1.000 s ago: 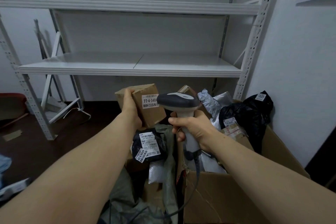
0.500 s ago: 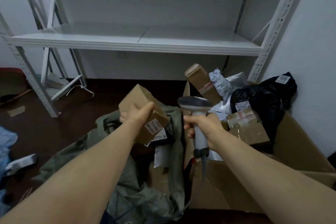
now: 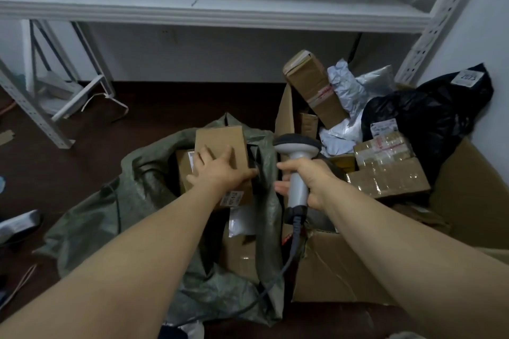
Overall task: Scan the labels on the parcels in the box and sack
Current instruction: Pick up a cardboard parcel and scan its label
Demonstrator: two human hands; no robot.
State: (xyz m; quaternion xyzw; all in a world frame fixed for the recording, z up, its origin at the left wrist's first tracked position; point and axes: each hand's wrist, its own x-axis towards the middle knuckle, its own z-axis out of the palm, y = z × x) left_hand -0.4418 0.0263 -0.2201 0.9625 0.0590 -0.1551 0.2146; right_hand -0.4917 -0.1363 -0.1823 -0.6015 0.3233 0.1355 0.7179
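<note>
My left hand (image 3: pixel 217 170) holds a small brown cardboard parcel (image 3: pixel 220 137) low in the mouth of the green sack (image 3: pixel 143 181), palm over its top face and thumb round its right edge. The parcel's white label shows near my wrist. It lies on another brown parcel (image 3: pixel 183 168) in the sack. To its right, my right hand (image 3: pixel 308 176) grips the handle of a grey barcode scanner (image 3: pixel 297 146), head up, over the left wall of the big cardboard box (image 3: pixel 344 270). In the box are a tall brown parcel (image 3: pixel 314 88), a taped parcel (image 3: pixel 385 170) and a black bag (image 3: pixel 421 113).
White metal shelving (image 3: pixel 209 14) spans the wall above the sack and box, with its posts on the dark floor at left (image 3: pixel 35 115) and right. The scanner's cable (image 3: pixel 289 261) hangs down across the sack. Silver mailers (image 3: pixel 352 88) lie at the back of the box.
My left hand has brought the small parcel down from in front of the scanner into the sack. The view has tilted downward. My right hand keeps hold of the scanner.
</note>
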